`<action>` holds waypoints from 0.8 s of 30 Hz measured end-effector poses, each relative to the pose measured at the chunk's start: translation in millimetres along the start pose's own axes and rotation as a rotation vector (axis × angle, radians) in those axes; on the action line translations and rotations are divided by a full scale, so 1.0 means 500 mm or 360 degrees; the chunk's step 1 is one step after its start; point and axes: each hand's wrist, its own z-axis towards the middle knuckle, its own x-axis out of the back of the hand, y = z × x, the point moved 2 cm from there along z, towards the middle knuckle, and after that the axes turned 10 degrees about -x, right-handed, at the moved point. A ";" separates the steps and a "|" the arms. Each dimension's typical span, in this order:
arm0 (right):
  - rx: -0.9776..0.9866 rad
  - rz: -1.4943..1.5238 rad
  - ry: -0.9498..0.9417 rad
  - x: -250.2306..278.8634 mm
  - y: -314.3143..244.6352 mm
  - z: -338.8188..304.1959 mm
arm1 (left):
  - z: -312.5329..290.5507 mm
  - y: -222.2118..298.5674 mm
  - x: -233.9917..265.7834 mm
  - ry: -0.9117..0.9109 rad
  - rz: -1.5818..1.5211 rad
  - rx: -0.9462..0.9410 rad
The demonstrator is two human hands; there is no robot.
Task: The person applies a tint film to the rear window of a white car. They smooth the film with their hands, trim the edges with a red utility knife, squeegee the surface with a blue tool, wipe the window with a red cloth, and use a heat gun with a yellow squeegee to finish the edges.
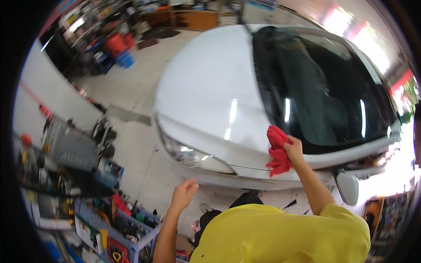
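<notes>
A crumpled red cloth (279, 153) hangs from my right hand (294, 149), whose fingers are closed around it. That hand is over the near side of a white car's hood (206, 92), close to the lower corner of the windshield (324, 96). My left hand (184, 193) is in the air in front of the car's headlight (193, 157), apart from the car. Its fingers are loosely bent and slightly blurred, and nothing shows in them.
A side mirror (347, 187) juts out at the right. At lower left stands a blue-grey tool cart (147, 241) full of tools, with a grey machine (72, 144) beyond it. Red and blue buckets (124, 59) stand on the tiled floor (131, 87) farther back.
</notes>
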 end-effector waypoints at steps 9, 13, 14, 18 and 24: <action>-0.1180 0.0962 -0.1236 -0.717 0.018 -0.084 | -0.017 -0.166 0.300 0.0080 -0.0844 0.0265; -0.0998 0.0836 -0.1325 -1.078 0.052 -0.046 | 0.106 -0.201 0.443 0.0122 -0.1351 0.0183; -0.0738 0.0279 -0.1293 -1.184 0.053 -0.024 | 0.147 -0.218 0.491 0.0196 -0.1410 0.0166; 0.0011 -0.0937 -0.1516 -1.566 -0.011 0.057 | 0.334 -0.292 0.765 0.0379 -0.1899 0.0508; 0.0361 -0.0974 -0.1261 -1.871 -0.234 0.271 | 0.631 -0.204 1.083 0.0616 -0.2070 0.0276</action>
